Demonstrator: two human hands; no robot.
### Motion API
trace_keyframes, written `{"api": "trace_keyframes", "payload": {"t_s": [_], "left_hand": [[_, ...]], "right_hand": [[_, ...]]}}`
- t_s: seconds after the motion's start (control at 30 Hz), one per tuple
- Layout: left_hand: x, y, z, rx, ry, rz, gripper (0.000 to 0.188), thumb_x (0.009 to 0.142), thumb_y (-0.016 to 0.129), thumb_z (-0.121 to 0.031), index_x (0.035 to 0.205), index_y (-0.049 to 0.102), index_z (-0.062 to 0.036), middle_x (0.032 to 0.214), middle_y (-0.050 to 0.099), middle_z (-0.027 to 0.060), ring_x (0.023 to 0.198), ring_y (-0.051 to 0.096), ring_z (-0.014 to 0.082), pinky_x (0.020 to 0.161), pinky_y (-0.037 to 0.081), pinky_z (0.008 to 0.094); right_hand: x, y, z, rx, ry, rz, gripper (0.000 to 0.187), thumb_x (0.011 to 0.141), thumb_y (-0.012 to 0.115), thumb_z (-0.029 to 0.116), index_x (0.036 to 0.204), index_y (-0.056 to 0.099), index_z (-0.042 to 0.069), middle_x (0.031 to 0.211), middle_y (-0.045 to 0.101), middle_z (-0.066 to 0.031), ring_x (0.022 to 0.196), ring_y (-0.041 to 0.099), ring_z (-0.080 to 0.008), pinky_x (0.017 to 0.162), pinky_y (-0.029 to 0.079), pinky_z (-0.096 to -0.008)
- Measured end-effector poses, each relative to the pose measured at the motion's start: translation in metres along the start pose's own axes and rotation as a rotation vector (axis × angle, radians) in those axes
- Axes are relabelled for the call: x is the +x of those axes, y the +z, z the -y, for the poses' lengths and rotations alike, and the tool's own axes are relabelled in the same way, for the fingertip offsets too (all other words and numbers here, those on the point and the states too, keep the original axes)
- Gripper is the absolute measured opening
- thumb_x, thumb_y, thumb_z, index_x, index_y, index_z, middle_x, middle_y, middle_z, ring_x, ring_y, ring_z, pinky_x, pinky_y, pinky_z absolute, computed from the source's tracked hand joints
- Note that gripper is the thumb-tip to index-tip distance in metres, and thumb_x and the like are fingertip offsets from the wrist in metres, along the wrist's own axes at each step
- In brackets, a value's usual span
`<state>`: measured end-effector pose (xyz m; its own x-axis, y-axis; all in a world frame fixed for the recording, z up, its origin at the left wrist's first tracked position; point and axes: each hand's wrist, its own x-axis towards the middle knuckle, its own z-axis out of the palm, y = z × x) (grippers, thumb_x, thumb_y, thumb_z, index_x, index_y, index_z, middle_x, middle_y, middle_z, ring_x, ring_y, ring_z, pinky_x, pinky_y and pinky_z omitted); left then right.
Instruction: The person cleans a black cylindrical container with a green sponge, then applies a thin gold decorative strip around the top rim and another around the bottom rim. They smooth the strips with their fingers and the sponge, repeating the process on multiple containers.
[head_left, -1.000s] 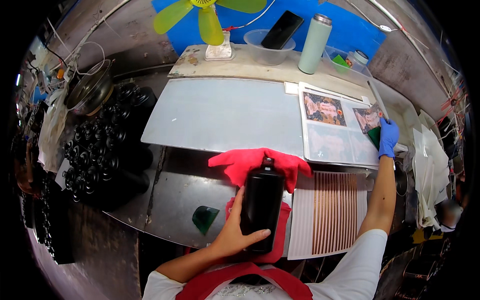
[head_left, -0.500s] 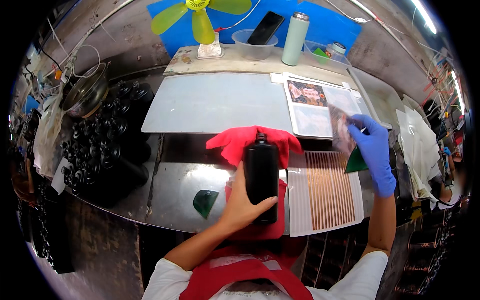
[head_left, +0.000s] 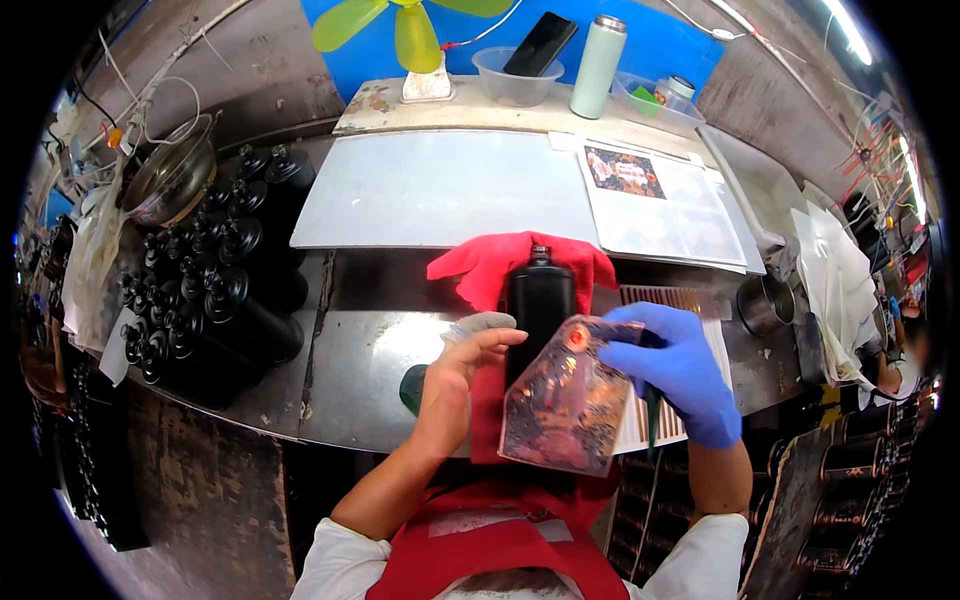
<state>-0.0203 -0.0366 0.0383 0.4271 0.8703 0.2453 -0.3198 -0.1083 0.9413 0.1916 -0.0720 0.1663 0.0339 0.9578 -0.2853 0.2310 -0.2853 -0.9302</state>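
A black bottle [head_left: 541,300] leans on a red cloth [head_left: 465,270] in front of me, its lower part hidden. My right hand [head_left: 680,375], in a blue glove, pinches a clear film sheet with a dark floral print [head_left: 565,410] and holds it before the bottle. A dark green scraper [head_left: 654,415] is also tucked in that hand. My left hand [head_left: 450,385] is open at the bottle's left side, fingers stretched toward it; I cannot tell whether they touch. One finger wears a grey cover. Another green scraper [head_left: 411,389] lies partly behind that hand.
Several black bottles [head_left: 235,300] stand at the left beside a metal bowl [head_left: 170,180]. A striped copper sheet [head_left: 720,350] lies at right, near a metal cup [head_left: 766,304]. Behind are a grey board [head_left: 430,190], printed sheets [head_left: 680,220], a fan [head_left: 418,45] and a flask [head_left: 599,68].
My right hand has brought the printed film from the sheets at right to the front of the bottle. My left hand has let go of the bottle and opened beside it.
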Motion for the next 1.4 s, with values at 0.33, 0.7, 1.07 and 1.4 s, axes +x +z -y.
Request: {"api": "trace_keyframes", "payload": {"t_s": [0.33,0.7,1.07,1.4], "left_hand": [[0.049,0.004,0.027,-0.173,-0.214,-0.374,0.011,0.081,0.069,-0.011,0.081,0.063,-0.0019,0.078,0.059,-0.0009,0.070,0.051,0.0052,0.064,0.042,0.0199],[0.056,0.003,0.038,-0.260,-0.177,-0.410,0.009,0.082,0.065,-0.006,0.088,0.061,-0.0014,0.083,0.059,0.0001,0.072,0.052,0.0059,0.066,0.042,0.0202],[0.065,0.000,0.045,-0.234,-0.222,-0.429,0.009,0.085,0.059,-0.005,0.094,0.057,-0.0035,0.088,0.060,0.0024,0.077,0.056,0.0076,0.068,0.045,0.0208],[0.055,0.018,0.054,-0.235,-0.262,-0.300,0.041,0.096,0.044,-0.020,0.130,0.028,-0.0032,0.113,0.049,0.0107,0.100,0.048,0.0151,0.088,0.039,0.0291]], "right_hand": [[0.074,0.002,-0.055,0.048,0.016,-0.042,0.025,0.077,0.071,0.012,0.098,0.065,-0.001,0.083,0.066,-0.0040,0.070,0.056,-0.0063,0.063,0.045,-0.0201],[0.092,0.001,-0.064,0.116,0.065,-0.098,0.015,0.079,0.070,0.015,0.084,0.065,0.001,0.070,0.062,-0.0013,0.058,0.051,-0.0043,0.052,0.039,-0.0184],[0.098,0.002,-0.065,0.118,0.078,-0.129,0.018,0.079,0.071,0.017,0.083,0.065,0.001,0.068,0.060,0.0001,0.057,0.050,-0.0032,0.051,0.039,-0.0175],[0.106,0.004,-0.092,0.256,0.060,-0.232,0.016,0.083,0.066,0.018,0.087,0.060,0.003,0.067,0.058,0.0002,0.052,0.049,-0.0037,0.047,0.038,-0.0171]]}}
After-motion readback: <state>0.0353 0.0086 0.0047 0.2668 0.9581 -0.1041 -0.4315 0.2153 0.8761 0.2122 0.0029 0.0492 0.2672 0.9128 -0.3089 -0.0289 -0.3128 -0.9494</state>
